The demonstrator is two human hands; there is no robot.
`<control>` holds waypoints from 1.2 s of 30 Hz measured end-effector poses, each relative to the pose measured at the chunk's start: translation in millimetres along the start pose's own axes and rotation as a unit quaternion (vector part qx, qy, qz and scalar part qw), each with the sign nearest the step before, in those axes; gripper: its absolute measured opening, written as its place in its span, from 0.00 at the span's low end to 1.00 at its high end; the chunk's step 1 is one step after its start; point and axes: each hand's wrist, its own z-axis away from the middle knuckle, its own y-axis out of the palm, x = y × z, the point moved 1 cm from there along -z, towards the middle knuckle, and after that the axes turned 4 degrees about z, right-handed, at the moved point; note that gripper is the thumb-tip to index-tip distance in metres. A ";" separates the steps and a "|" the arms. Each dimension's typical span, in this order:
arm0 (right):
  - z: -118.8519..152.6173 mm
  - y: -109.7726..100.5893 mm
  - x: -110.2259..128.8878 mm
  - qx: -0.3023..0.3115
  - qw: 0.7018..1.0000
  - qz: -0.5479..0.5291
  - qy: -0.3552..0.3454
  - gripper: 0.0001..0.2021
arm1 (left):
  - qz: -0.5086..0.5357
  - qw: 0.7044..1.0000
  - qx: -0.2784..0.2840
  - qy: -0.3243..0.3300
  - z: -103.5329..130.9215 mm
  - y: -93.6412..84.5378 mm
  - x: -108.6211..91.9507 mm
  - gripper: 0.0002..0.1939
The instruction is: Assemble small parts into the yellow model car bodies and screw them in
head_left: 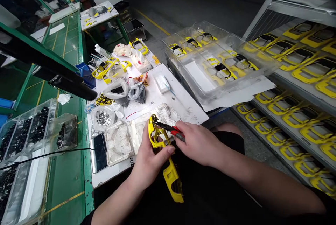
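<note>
In the head view, the left hand (147,163), low centre of the frame, grasps a yellow plastic part (172,174) around its middle, the thumb lying across it. The part stands tilted just below the centre of the frame, its upper end leaning left and its lower end hanging over the person's dark-clothed lap. The right hand (198,142), right of centre, is closed around the red handles of a pair of pliers (173,129), whose dark nose points left and meets the part's upper end (whether it nips anything there is too small to tell).

Behind the hands, a white table (189,109) fills the middle of the frame. Near its left edge lies a phone (100,153), with a stained white block (118,144) just beside it, hollowed by a rounded recess. Above these sit a clear bag of silvery pieces (103,117) and, further up, an open bag of black pieces (117,92). More yellow frames (106,69) are heaped at the table's far end.

At the upper right, a clear divided bin (210,97) holds yellow-and-black pieces, and along the right edge a rack (301,9) carries rows of yellow frames. On the left, a green surface (69,169) bears a small clear box (70,132) with dark bits in it.
</note>
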 end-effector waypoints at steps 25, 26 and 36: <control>-18.1 23.6 -13.4 -0.007 0.999 0.014 -0.046 0.09 | 0.023 0.999 -0.035 -0.021 -1.3 0.0 -0.9 0.42; -17.0 22.2 -15.4 0.006 0.999 -0.008 -0.054 0.08 | 0.027 0.998 -0.044 -0.022 1.0 -2.6 0.3 0.41; 25.0 -3.1 -5.7 -0.091 0.977 -0.107 -0.163 0.16 | 0.159 0.984 0.078 -0.010 16.7 -58.0 -3.2 0.45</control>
